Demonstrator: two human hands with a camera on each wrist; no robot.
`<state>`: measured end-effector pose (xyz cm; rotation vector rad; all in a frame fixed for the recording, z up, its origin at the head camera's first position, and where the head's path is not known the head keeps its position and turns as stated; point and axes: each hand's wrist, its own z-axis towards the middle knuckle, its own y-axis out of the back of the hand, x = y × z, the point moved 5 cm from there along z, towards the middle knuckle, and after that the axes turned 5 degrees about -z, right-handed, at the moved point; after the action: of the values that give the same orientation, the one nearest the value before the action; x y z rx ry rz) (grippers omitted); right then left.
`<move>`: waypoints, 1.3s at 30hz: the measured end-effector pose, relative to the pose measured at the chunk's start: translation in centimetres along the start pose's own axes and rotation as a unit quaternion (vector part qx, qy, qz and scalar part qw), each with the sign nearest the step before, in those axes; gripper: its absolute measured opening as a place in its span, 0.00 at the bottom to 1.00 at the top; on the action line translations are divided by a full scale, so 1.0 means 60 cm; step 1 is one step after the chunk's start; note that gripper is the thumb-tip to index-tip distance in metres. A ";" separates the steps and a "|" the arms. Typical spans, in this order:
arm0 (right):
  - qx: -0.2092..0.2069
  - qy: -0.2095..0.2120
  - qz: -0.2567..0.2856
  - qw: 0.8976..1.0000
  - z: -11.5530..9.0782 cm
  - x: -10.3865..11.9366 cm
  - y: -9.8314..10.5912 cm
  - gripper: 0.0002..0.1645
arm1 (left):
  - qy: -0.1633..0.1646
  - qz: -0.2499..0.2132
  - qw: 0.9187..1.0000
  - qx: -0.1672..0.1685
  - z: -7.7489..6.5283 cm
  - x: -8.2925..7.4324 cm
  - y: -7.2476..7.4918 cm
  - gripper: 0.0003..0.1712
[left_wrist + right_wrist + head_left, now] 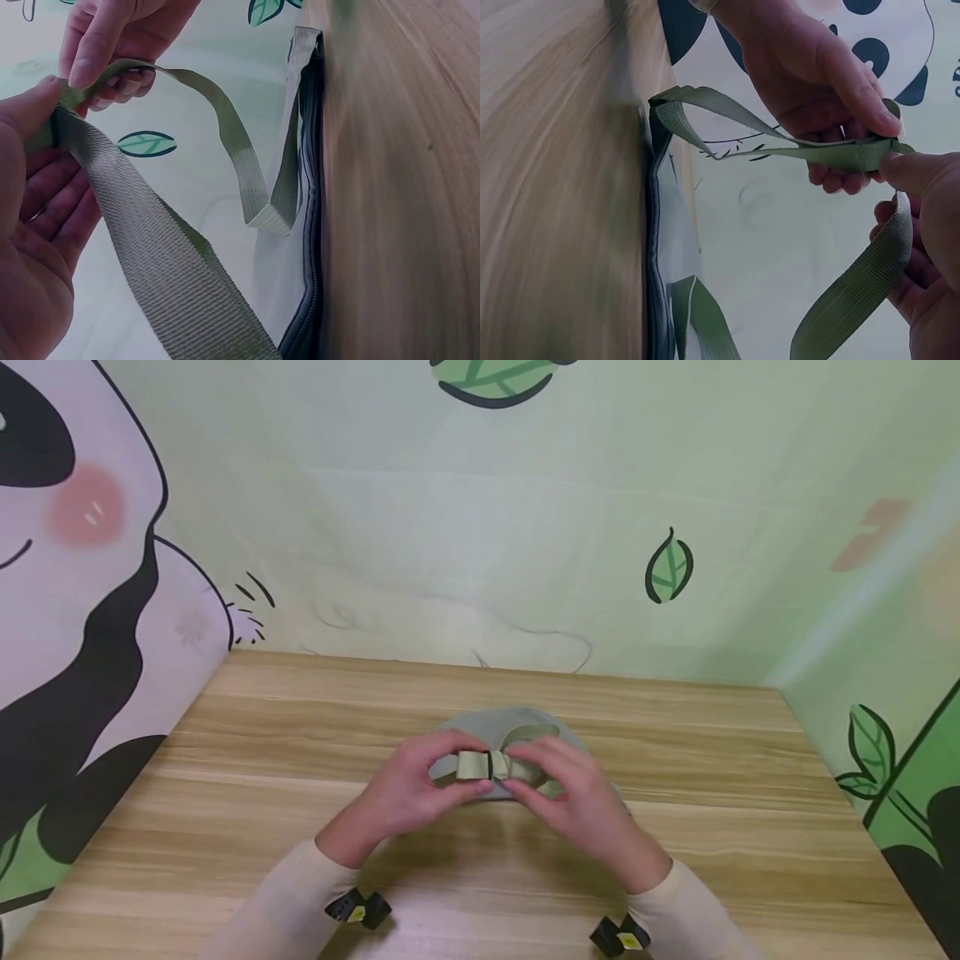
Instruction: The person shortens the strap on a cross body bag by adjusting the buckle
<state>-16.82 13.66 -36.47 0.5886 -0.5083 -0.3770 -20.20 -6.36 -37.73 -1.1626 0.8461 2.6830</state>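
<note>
A grey zippered bag (487, 722) lies flat on the wooden table, with green webbing straps (472, 766) rising from it. My left hand (408, 789) pinches the webbing between thumb and fingers, just left of a narrow dark band around it. Close on the other side, my right hand (581, 789) pinches the webbing too, the two sets of fingertips almost meeting. In the left wrist view the strap (150, 217) slopes down toward the bag's dark zipper (307, 217). A second stretch of strap (851, 300) hangs in a loop below my right hand in the right wrist view.
The wooden table (300, 718) ends at a pale green backdrop (450, 552) printed with leaves and a panda (82, 568). Small black devices with yellow labels are worn at the left wrist (358, 908) and right wrist (621, 937).
</note>
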 end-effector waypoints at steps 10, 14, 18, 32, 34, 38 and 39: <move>0.012 0.024 -0.061 0.998 0.007 0.009 -0.007 0.24 | -0.005 -0.003 1.000 0.009 0.000 0.000 -0.001 0.19; 0.023 0.024 -0.079 0.996 0.008 0.011 -0.007 0.24 | -0.013 0.004 1.000 0.011 0.001 -0.003 -0.002 0.19; 0.027 0.029 -0.084 0.996 0.011 0.015 -0.006 0.24 | -0.021 0.013 1.000 0.014 0.003 -0.005 -0.003 0.19; -0.005 -0.011 0.056 0.998 0.008 0.008 -0.001 0.18 | -0.007 0.037 0.999 0.016 0.001 -0.003 0.000 0.18; -0.002 -0.027 0.066 0.997 0.007 0.007 -0.001 0.21 | -0.009 0.035 0.999 0.017 0.002 -0.003 -0.001 0.18; 0.004 -0.029 0.055 0.998 0.006 0.006 0.000 0.21 | -0.014 0.030 0.999 0.021 0.002 -0.003 -0.002 0.18; 0.003 -0.020 0.048 0.999 0.006 0.006 0.000 0.21 | -0.013 0.028 0.999 0.021 0.002 -0.003 -0.002 0.18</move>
<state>-16.75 13.34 -36.07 0.5605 -0.5737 -0.2966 -20.13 -6.17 -37.59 -1.1076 0.9408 2.7037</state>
